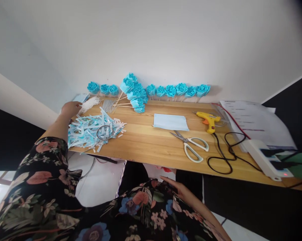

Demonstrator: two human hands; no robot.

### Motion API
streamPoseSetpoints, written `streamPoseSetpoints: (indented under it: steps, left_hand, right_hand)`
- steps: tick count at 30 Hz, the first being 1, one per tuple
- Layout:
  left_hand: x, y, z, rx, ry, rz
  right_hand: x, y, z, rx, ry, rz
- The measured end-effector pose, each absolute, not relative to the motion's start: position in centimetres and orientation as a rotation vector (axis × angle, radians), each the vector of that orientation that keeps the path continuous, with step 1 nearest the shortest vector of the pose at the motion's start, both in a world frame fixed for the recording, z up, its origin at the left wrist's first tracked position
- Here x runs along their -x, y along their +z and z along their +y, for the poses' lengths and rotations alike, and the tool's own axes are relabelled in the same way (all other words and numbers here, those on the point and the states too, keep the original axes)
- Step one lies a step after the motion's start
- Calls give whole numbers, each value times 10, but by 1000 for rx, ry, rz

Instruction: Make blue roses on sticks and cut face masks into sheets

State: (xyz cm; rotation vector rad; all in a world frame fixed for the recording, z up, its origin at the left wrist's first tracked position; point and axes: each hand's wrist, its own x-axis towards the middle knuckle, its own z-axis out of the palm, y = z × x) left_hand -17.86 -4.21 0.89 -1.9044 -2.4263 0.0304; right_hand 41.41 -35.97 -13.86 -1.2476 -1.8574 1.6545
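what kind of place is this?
Probably a home craft desk against a wall. A row of blue paper roses on sticks lines the back of the wooden table, with scissors, a yellow glue gun and a pile of paper offcuts.

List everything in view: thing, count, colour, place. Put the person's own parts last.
paper roses: over a dozen, blue, along the wall, some piled on sticks
scrap strips: one heap, blue and white, table's left end
tape roll: one, clear, on the heap
white strings: one bundle, behind the heap
face mask: one, pale blue, flat at table centre
scissors: one, white handles, near front edge
glue gun: one, yellow, black cord, right of mask
power strip: one, white, right end
papers: white, right rear
table: one, wooden
left hand: by the strings
right hand: open, on lap below the table
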Motion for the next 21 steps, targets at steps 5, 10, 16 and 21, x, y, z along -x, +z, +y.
streamPoseSetpoints:
  steps: [5,10,16,21]
  left_hand:
    - [157,-7,-36,1889,91,-2536]
    - [139,-12,-21,1904,90,-2564]
    - [152,11,-9,1759,-18,-2597]
    - [170,15,-3,1720,-122,-2587]
  right_hand:
    - [-395,-128,-353,1153,1859,-1621]
    - [-396,-128,-352,1257,1803,-1746]
    - [-397,-139,-351,1291,1811,-1666]
    - [-391,-138,-346,1289,1801,-1737]
